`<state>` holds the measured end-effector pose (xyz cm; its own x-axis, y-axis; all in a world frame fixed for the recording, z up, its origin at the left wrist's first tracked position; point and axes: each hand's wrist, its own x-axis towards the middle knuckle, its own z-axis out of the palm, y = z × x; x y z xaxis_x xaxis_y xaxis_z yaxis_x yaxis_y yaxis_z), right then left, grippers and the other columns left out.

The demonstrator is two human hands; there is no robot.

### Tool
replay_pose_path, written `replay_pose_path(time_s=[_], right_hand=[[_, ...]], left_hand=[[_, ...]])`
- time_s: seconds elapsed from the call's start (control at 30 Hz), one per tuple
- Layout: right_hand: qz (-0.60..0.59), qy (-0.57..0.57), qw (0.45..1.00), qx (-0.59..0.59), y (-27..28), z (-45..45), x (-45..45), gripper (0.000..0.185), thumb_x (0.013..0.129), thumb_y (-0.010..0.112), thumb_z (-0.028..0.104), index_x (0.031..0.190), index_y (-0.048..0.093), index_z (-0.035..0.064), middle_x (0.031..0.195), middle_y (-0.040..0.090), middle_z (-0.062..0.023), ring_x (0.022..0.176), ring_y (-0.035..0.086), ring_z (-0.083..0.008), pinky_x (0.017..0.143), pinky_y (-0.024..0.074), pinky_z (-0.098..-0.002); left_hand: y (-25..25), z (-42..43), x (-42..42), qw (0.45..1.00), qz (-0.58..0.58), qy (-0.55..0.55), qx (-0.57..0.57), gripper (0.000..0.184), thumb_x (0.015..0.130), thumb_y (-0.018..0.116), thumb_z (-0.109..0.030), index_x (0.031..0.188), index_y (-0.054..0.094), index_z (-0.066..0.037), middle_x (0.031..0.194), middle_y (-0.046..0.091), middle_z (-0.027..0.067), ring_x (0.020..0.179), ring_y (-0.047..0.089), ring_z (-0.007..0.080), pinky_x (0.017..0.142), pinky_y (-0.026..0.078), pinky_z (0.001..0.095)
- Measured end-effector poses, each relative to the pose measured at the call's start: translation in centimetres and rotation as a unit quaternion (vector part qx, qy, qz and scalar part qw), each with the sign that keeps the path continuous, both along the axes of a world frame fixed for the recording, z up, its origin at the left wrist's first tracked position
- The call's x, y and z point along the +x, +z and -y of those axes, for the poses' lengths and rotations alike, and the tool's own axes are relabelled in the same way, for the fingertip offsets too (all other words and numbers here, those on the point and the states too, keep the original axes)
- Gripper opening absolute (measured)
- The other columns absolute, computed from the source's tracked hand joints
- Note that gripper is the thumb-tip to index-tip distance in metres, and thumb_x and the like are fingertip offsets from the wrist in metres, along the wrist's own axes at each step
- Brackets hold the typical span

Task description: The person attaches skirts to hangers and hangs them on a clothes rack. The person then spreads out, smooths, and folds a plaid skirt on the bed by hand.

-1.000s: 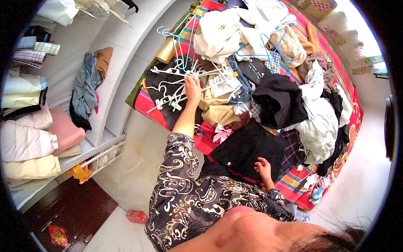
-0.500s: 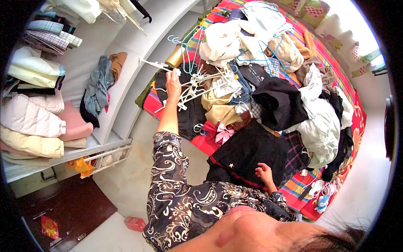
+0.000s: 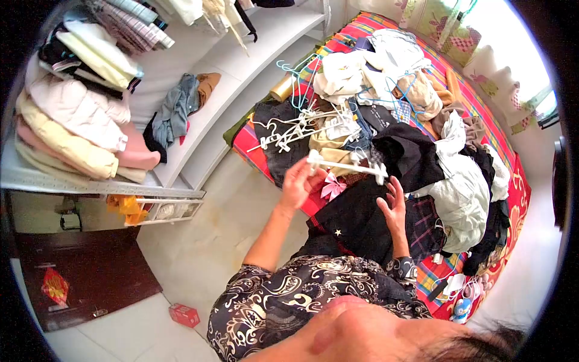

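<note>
My left hand (image 3: 300, 183) grips one end of a white clip hanger (image 3: 347, 165), held up level above the bed's near edge. My right hand (image 3: 393, 210) is close to the hanger's other end, fingers apart; any contact with the clip there is hard to make out. Below lies a black garment (image 3: 356, 211) with a small star and a red stripe. A pink bow (image 3: 333, 187) shows just under the hanger. Beyond my left hand, a tangle of white clip hangers (image 3: 292, 134) rests on dark cloth.
Heaped clothes cover the bed (image 3: 253, 140), including a black garment (image 3: 410, 152) and a pale one (image 3: 461, 211). Blue wire hangers (image 3: 300, 78) lie at the back. To the left stand shelves (image 3: 220, 90) with folded clothes and puffy jackets (image 3: 78, 114). A red box (image 3: 184, 315) sits on the floor.
My left hand has drawn a white clip hanger from the tangle toward my body. My right hand has risen from the black garment to the hanger's other end. The view has shifted left.
</note>
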<state>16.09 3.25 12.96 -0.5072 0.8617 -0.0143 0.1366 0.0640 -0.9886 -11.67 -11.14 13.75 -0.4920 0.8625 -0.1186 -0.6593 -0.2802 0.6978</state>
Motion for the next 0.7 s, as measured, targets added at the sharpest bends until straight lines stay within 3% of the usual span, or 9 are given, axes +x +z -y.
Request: replay_pose_path(time_s=[0.03, 0.1, 0.17, 0.23, 0.33, 0.43, 0.5, 0.63, 0.7], right_hand=[[-0.024, 0.053, 0.998, -0.018, 0.9, 0.1, -0.1, 0.069, 0.086, 0.075, 0.018, 0.147, 0.044, 0.0083, 0.142, 0.051, -0.0102, 0.128, 0.051, -0.0237, 0.104, 0.0418, -0.0368], [-0.05, 0.137, 0.977, -0.154, 1.4, 0.9, 1.2, 0.056, 0.092, 0.068, 0.013, 0.143, 0.046, 0.0017, 0.127, 0.061, -0.0083, 0.109, 0.063, -0.017, 0.093, 0.0488, -0.0283], [-0.044, 0.127, 0.966, -0.22, 1.0, 1.7, 2.2, 0.051, 0.093, 0.065, 0.012, 0.14, 0.05, 0.0018, 0.117, 0.066, -0.0084, 0.099, 0.065, -0.0151, 0.086, 0.0514, -0.0269], [-0.029, 0.101, 0.977, -0.184, -0.2, 2.3, 3.5, 0.041, 0.093, 0.062, 0.011, 0.133, 0.057, 0.0025, 0.109, 0.068, -0.006, 0.093, 0.064, -0.0124, 0.081, 0.0502, -0.0251], [-0.015, 0.107, 0.986, -0.13, 0.9, 4.5, 4.4, 0.03, 0.097, 0.061, 0.019, 0.121, 0.065, 0.0018, 0.103, 0.07, -0.0034, 0.088, 0.062, -0.0095, 0.078, 0.0484, -0.025], [-0.013, 0.163, 0.979, -0.119, 1.3, 4.0, 3.8, 0.034, 0.104, 0.051, 0.03, 0.111, 0.069, 0.0021, 0.085, 0.065, 0.0017, 0.07, 0.055, -0.0051, 0.062, 0.0446, -0.0215], [-0.002, 0.138, 0.974, -0.181, 1.6, 3.8, 3.5, 0.044, 0.106, 0.046, 0.04, 0.104, 0.07, 0.003, 0.077, 0.065, 0.0017, 0.062, 0.055, -0.006, 0.057, 0.0442, -0.0221], [0.002, 0.083, 0.943, -0.323, 1.5, 2.2, 4.3, 0.04, 0.105, 0.047, 0.033, 0.095, 0.068, 0.0011, 0.074, 0.067, -0.0018, 0.058, 0.058, -0.0075, 0.052, 0.0453, -0.0214], [-0.012, 0.08, 0.942, -0.327, 0.5, 1.8, 5.4, 0.037, 0.104, 0.046, 0.029, 0.094, 0.068, 0.0007, 0.073, 0.067, -0.0021, 0.056, 0.058, -0.0077, 0.05, 0.0455, -0.0218]], left_hand=[[0.2, 0.7, 1.7, 1.0, 0.02, -0.02, 0.002, 0.028, 0.104, 0.049, -0.015, 0.127, 0.058, -0.001, 0.111, 0.068, 0.0104, 0.1, 0.069, 0.0247, 0.094, 0.057, 0.0417], [0.2, 1.8, 4.6, 0.996, 0.075, -0.036, 0.026, 0.035, 0.104, 0.05, -0.018, 0.133, 0.053, 0.002, 0.113, 0.067, 0.0134, 0.099, 0.069, 0.0245, 0.093, 0.057, 0.0388], [0.6, 2.9, 5.9, 0.995, 0.089, -0.035, 0.015, 0.037, 0.105, 0.049, -0.02, 0.134, 0.052, 0.002, 0.114, 0.067, 0.0141, 0.1, 0.069, 0.0231, 0.095, 0.056, 0.038], [2.0, 3.6, 7.3, 0.996, 0.068, -0.055, 0.007, 0.036, 0.106, 0.048, -0.021, 0.133, 0.053, 0.002, 0.114, 0.068, 0.0129, 0.1, 0.069, 0.0212, 0.095, 0.056, 0.037], [2.5, 6.7, 8.7, 0.995, 0.074, -0.063, -0.001, 0.036, 0.106, 0.047, -0.021, 0.133, 0.054, 0.002, 0.115, 0.068, 0.0126, 0.099, 0.069, 0.0208, 0.093, 0.058, 0.0364], [2.0, 6.4, 8.6, 0.996, 0.066, -0.054, -0.031, 0.032, 0.105, 0.047, -0.02, 0.128, 0.057, 0.001, 0.114, 0.068, 0.0127, 0.096, 0.07, 0.0213, 0.088, 0.06, 0.0374], [1.2, 5.6, 8.1, 0.996, 0.063, -0.054, -0.046, 0.031, 0.105, 0.048, -0.02, 0.125, 0.06, 0.0, 0.111, 0.069, 0.0122, 0.092, 0.071, 0.021, 0.086, 0.061, 0.0377], [0.6, 3.7, 7.5, 0.991, -0.016, -0.121, -0.058, 0.034, 0.106, 0.046, -0.024, 0.126, 0.06, 0.0, 0.101, 0.07, 0.0105, 0.083, 0.071, 0.0186, 0.081, 0.061, 0.0381], [1.7, 3.0, 8.4, 0.986, -0.06, -0.138, -0.078, 0.035, 0.105, 0.051, -0.026, 0.126, 0.06, 0.0, 0.095, 0.07, 0.008, 0.079, 0.069, 0.0153, 0.078, 0.061, 0.0339]])
